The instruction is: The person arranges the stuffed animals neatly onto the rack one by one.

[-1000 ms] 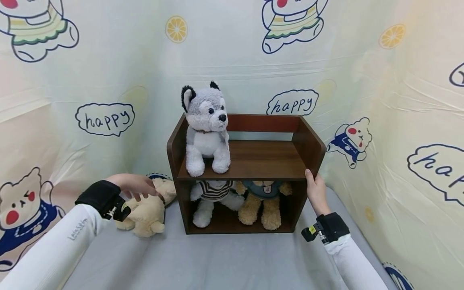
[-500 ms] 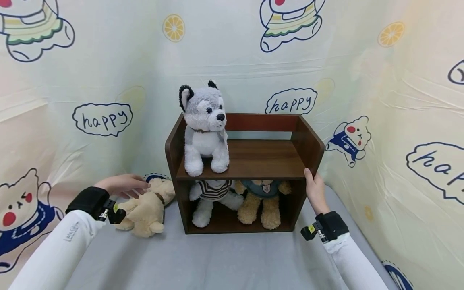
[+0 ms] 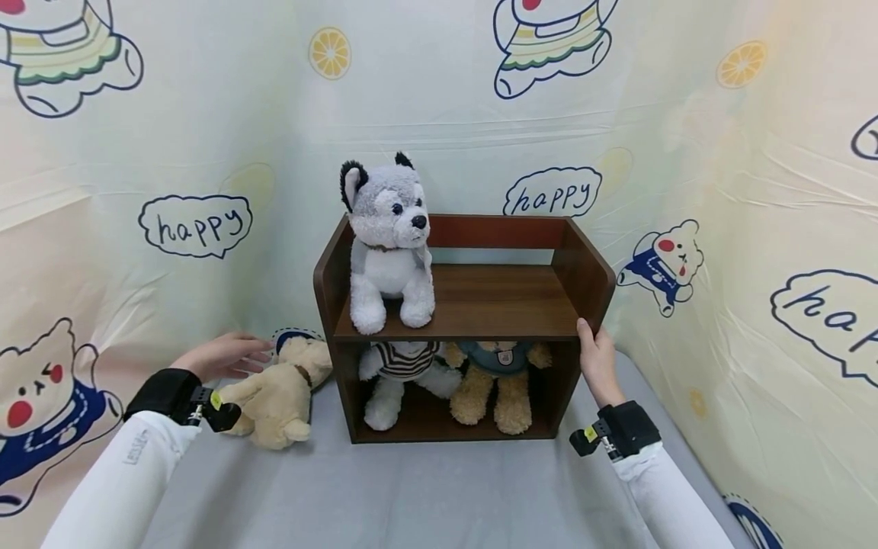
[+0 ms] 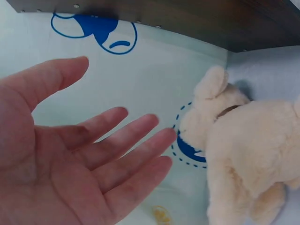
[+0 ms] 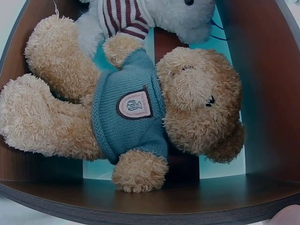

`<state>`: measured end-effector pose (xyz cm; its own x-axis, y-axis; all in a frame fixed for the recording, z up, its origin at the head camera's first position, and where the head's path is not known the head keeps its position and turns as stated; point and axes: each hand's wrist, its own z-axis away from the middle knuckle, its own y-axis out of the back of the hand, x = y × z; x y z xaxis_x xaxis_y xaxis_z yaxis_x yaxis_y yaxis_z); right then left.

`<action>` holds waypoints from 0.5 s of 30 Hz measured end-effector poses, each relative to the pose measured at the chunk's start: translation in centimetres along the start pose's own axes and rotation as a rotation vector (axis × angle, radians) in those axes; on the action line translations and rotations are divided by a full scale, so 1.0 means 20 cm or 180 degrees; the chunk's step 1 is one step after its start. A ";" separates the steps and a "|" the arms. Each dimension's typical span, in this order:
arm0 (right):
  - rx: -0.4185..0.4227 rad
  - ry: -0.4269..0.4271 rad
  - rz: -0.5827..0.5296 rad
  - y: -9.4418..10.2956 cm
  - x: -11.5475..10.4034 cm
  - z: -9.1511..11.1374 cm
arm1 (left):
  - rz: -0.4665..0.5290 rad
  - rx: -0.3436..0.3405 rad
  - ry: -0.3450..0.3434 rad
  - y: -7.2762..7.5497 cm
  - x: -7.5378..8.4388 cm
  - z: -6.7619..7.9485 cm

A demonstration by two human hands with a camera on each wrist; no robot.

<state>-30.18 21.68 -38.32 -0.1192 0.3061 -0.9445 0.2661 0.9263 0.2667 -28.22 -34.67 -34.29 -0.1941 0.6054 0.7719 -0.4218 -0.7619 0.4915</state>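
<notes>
My left hand point(image 3: 222, 356), fingers spread and slightly bent, hovers just left of a cream plush dog point(image 3: 277, 404) lying on the grey surface. The left wrist view shows its bare palm apart from the dog, which wears a dark collar. At the right, my right hand point(image 3: 600, 366) holds the side panel of a brown two-tier wooden shelf point(image 3: 507, 297), thumb along the front edge. A grey-and-white plush husky point(image 3: 394, 252) sits on the upper tier's left. Below sit a plush in a striped top point(image 3: 405, 362) and a tan teddy bear point(image 5: 129, 108) in a teal sweater.
The grey surface point(image 3: 439, 496) runs in front of the shelf. Behind and on both sides hangs a pale curtain point(image 3: 439, 91) printed with cartoon bears, orange slices and the word "happy". The cream dog's head lies close against the shelf's left side.
My left hand has drawn back leftward from over the cream plush dog, its fingers now straighter. The right hand stays on the shelf panel, and the plush toys have kept their places.
</notes>
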 end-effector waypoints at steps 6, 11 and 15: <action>-0.0029 -0.0040 0.0022 0.00 0.00 0.00 | 0.0253 0.0051 -0.0011 -0.01 -0.06 -0.01; -0.0029 -0.0016 0.0005 0.01 0.00 0.00 | 0.0437 0.0142 -0.0049 -0.02 -0.13 -0.03; -0.0012 -0.0020 0.0052 0.01 0.00 0.00 | 0.0450 0.0182 -0.0088 -0.03 -0.18 -0.05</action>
<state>-30.19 21.77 -38.21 -0.1089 0.3197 -0.9412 0.2645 0.9220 0.2826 -28.07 -36.09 -37.70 -0.2231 0.4852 0.8455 -0.3408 -0.8514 0.3986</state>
